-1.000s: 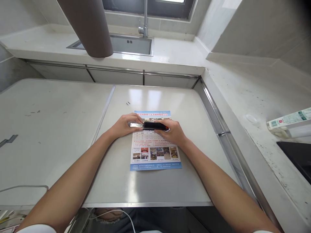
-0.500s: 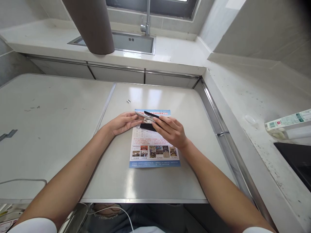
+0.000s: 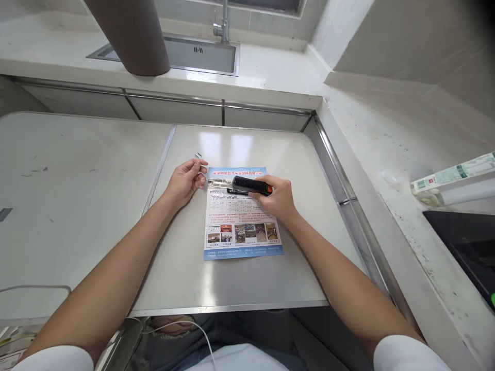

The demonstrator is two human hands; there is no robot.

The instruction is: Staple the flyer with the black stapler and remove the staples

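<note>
My right hand (image 3: 276,195) is wrapped round the rear end of a black stapler (image 3: 251,184) with a red-orange patch at its back. The stapler's silver metal part juts out to the left from the black body. Under it lies a printed leaflet (image 3: 243,252) with blue bands, text and small photos. To the left of the leaflet, my left hand (image 3: 187,180) is closed, thumb and fingertips together; what they hold, if anything, cannot be made out. Just beyond its fingertips, small strips of staples (image 3: 198,154) rest on the table.
The light table (image 3: 174,288) has a seam left of the leaflet and scattered dark bits on its left half. Behind it are a counter with a sink (image 3: 201,54), a faucet (image 3: 222,30) and a brown column (image 3: 133,41). A long carton (image 3: 456,172) lies on the right counter.
My left hand has let go of the stapler and drawn back left, its fingers curled. The stapler, opened up and tilted before, is now lower and level over the leaflet in my right hand.
</note>
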